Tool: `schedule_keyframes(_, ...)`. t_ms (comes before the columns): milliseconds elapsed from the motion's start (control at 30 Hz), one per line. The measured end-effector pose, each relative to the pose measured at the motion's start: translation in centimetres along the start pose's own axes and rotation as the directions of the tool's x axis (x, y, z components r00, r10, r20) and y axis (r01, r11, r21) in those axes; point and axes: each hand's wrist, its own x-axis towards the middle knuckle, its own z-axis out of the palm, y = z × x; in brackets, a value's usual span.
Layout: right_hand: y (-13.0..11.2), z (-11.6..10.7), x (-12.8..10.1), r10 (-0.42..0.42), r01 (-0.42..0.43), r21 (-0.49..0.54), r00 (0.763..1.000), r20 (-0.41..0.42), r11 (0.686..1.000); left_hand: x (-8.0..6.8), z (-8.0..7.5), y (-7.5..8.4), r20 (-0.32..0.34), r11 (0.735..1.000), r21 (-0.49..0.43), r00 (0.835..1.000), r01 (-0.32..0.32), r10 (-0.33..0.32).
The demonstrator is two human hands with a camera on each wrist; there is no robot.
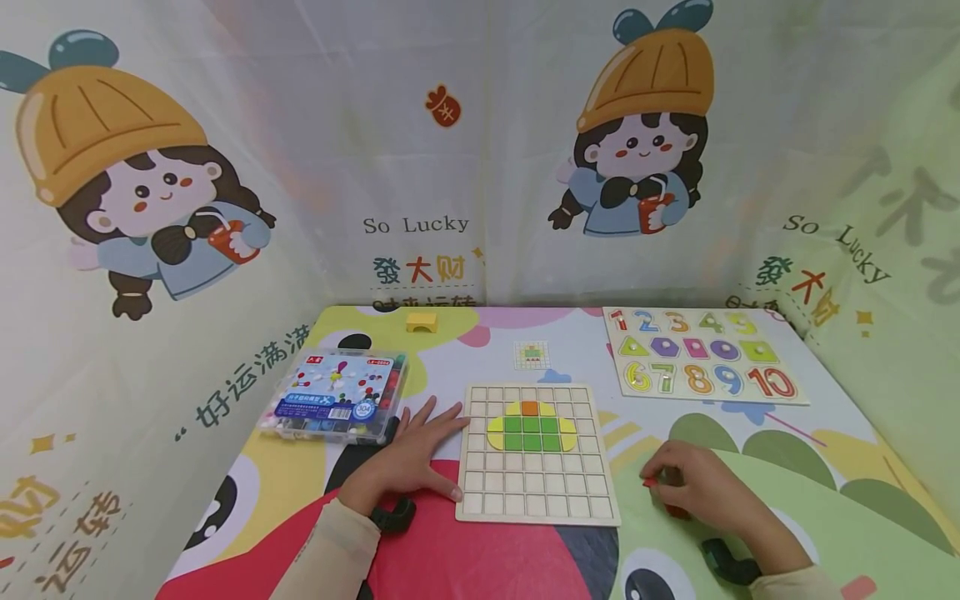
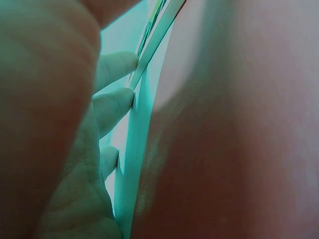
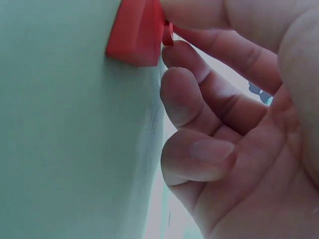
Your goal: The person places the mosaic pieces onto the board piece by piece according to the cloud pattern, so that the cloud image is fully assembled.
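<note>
A wooden grid board (image 1: 534,506) lies in the middle of the table, with green squares (image 1: 531,433), yellow rounded pieces (image 1: 495,435) and an orange square (image 1: 529,408) in its upper half. My left hand (image 1: 412,454) is spread along the board's left side, its fingers and thumb touching that edge. To the right of the board, my right hand (image 1: 697,483) pinches a small red piece (image 3: 168,35) between thumb and fingers. A red block (image 3: 133,37) sits on the table right beside those fingertips; in the head view the hand partly covers it.
Behind the board lies a small pattern card (image 1: 532,355). A number-and-shape puzzle board (image 1: 708,393) occupies the back right. On the left is a clear plastic case (image 1: 337,396) of coloured parts. A yellow arch block (image 1: 422,322) stands near the back edge.
</note>
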Motion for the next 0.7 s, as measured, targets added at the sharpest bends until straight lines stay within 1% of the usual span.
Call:
schedule_keyframes(233,-0.5,-0.9,1.0,-0.015,0.013,-0.053,1.0,-0.027,0.999,0.1,-0.1,0.0,0.0,1.0,0.002,1.0,0.007,-0.007)
schedule_keyframes(433,-1.4,-1.2,2.5,-0.04,0.039,-0.1,0.999,-0.006,0.994,0.2,0.1,-0.2,0.006,1.0,0.01,1.0,0.006,-0.006)
schedule_keyframes(533,-2.3,-1.1,3.7,-0.036,0.038,-0.098,0.999,0.02,0.994,0.1,0.1,-0.3,0.006,1.0,0.01,1.0,0.006,-0.006)
schedule_keyframes(700,-4.3,-0.6,6.1,-0.054,0.057,-0.048,0.997,0.063,0.997,0.1,0.1,-0.2,0.002,1.0,0.007,1.0,0.004,-0.004)
